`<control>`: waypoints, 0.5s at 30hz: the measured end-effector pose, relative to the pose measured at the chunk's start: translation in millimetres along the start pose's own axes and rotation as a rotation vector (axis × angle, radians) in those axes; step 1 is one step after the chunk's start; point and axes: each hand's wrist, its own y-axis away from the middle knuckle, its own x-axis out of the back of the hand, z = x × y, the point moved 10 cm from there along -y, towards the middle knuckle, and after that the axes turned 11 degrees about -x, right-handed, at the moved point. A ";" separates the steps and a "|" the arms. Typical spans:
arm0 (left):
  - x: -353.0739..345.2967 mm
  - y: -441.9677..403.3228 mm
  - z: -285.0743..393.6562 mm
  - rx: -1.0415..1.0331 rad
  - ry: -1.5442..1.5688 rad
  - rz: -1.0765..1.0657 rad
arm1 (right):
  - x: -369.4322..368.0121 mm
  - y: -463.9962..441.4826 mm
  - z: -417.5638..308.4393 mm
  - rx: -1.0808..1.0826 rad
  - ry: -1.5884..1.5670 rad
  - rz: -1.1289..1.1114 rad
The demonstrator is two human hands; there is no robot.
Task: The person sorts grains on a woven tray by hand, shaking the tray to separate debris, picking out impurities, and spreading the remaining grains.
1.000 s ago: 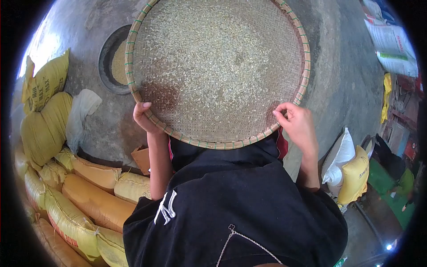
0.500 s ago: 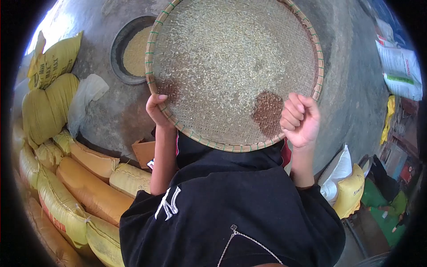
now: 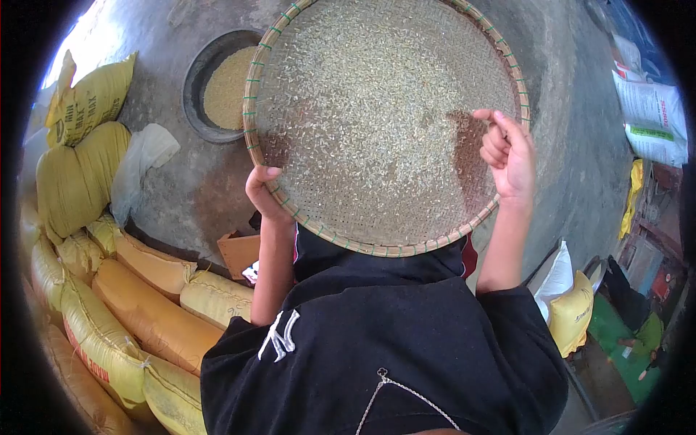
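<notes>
A round woven winnowing basket [image 3: 395, 243] with a green-laced rim lies in front of my body. Pale grain [image 3: 377, 94] is spread over its weave. My left hand [image 3: 267, 190] holds the lower left rim, thumb over the top and fingers hidden beneath. Above the basket's right side is my right hand [image 3: 510, 156], its lower fingers curled in and its index finger and thumb close together, pointing left. Whether a small thing sits between those fingertips I cannot make out. A dark shadow falls on the weave beside this hand.
A dark basin [image 3: 194, 94] of yellowish grain stands on the concrete floor [image 3: 167, 188] at left, partly covered by the basket. Full sacks [image 3: 148, 304] line the left side. More sacks [image 3: 573, 312] stand at right, with a green sheet [image 3: 605, 319] nearby.
My right hand has moved up and right, from a fist to index finger and thumb held out. The basket and my left hand have shifted slightly down and right in view.
</notes>
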 end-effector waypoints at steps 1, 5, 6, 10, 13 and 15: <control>4.2 -0.1 0.6 0.001 -0.018 0.015 | -0.2 -1.2 8.5 -0.059 -0.063 -0.038; -4.2 4.1 2.1 0.036 0.003 0.024 | -16.6 3.0 46.7 -0.266 -0.144 -0.181; -4.8 4.5 3.8 0.033 -0.002 0.028 | -21.6 4.4 52.6 -0.269 -0.115 -0.187; -5.2 7.6 12.9 -0.004 -0.156 0.120 | -54.6 14.9 58.5 -0.223 -0.003 -0.193; -6.8 11.3 16.0 -0.011 -0.222 0.152 | -70.8 15.1 65.7 -0.253 -0.130 -0.254; -2.8 11.1 17.4 -0.005 -0.206 0.152 | -78.9 13.7 63.1 -0.282 -0.177 -0.301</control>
